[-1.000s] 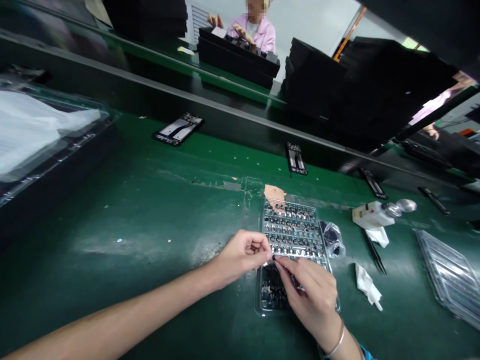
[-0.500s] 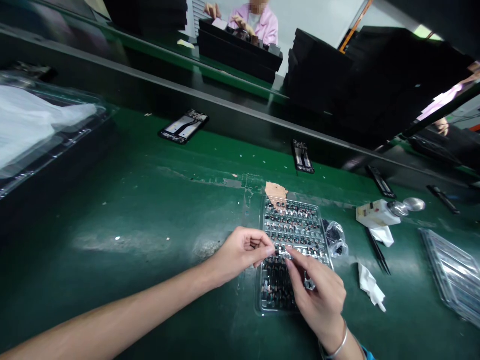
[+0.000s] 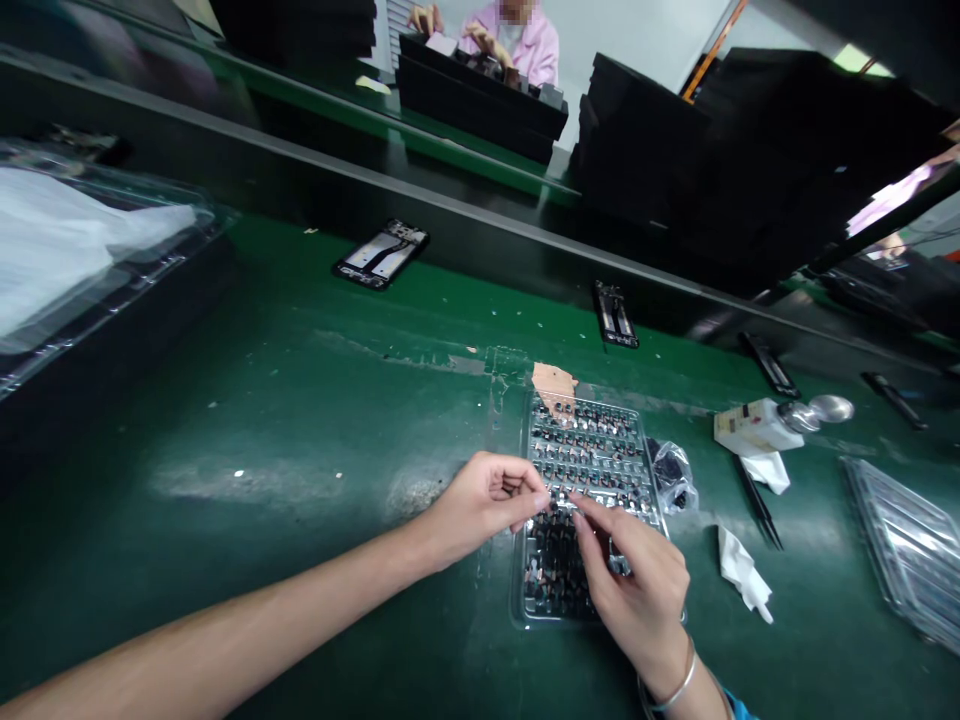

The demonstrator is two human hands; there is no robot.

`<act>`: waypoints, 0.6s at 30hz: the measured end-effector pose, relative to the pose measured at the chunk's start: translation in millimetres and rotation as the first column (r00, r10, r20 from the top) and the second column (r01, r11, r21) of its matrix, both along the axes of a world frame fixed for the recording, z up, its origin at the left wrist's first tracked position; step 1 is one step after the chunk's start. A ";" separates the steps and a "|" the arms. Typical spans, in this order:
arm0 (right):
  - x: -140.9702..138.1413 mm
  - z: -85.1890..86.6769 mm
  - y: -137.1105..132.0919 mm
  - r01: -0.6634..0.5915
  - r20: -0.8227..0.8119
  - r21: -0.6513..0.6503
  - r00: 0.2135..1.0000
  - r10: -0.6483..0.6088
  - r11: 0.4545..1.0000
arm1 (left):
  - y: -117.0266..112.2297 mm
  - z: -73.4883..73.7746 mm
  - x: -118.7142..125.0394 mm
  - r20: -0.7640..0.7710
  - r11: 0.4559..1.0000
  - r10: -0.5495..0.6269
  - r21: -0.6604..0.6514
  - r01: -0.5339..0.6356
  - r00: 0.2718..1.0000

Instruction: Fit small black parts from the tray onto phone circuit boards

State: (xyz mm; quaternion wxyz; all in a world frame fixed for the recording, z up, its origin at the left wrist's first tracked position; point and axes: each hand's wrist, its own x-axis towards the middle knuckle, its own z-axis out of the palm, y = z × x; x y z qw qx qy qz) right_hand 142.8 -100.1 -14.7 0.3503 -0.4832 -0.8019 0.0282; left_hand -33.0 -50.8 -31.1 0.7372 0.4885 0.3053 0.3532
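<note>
A clear plastic tray (image 3: 586, 440) holding several rows of tiny dark parts lies on the green bench in front of me. My left hand (image 3: 484, 505) is curled in a pinch at the tray's left edge, thumb and finger closed on a small part. My right hand (image 3: 637, 590) hovers over the tray's near half, fingers bent, fingertips meeting the left hand's pinch around the same small piece. A bracelet sits on my right wrist.
A small bag (image 3: 671, 475), tweezers (image 3: 759, 505), white wipes (image 3: 742, 575) and a white bottle (image 3: 765, 425) lie right of the tray. Clear trays (image 3: 907, 550) sit far right. Phone frames (image 3: 381, 255) (image 3: 615, 315) ride the belt. Another person (image 3: 510, 45) works across the line.
My right hand's fingertips shifted slightly right and up along the tray while staying against the left hand's pinch. The view drifted a little; the phone frames appear further right.
</note>
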 end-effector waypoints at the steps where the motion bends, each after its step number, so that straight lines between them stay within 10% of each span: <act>1: -0.5 0.2 -0.8 0.004 -0.003 -0.013 1.000 -0.004 1.000 | -0.4 0.7 0.8 0.003 1.000 0.009 -0.005 -0.009 1.000; 7: -17.6 24.1 8.3 -0.073 0.002 -0.154 0.997 0.074 0.985 | 23.8 8.7 -17.9 -0.035 0.921 0.380 0.102 -0.375 0.924; 14: -103.2 58.8 119.8 0.007 0.460 -0.125 0.887 0.052 0.992 | 99.8 -3.4 -120.8 0.034 0.423 0.897 0.228 -0.877 0.442; 18: -173.4 46.7 194.6 0.005 0.552 -0.096 0.833 0.049 0.995 | 113.7 -19.9 -149.2 0.039 0.290 0.952 0.202 -0.935 0.304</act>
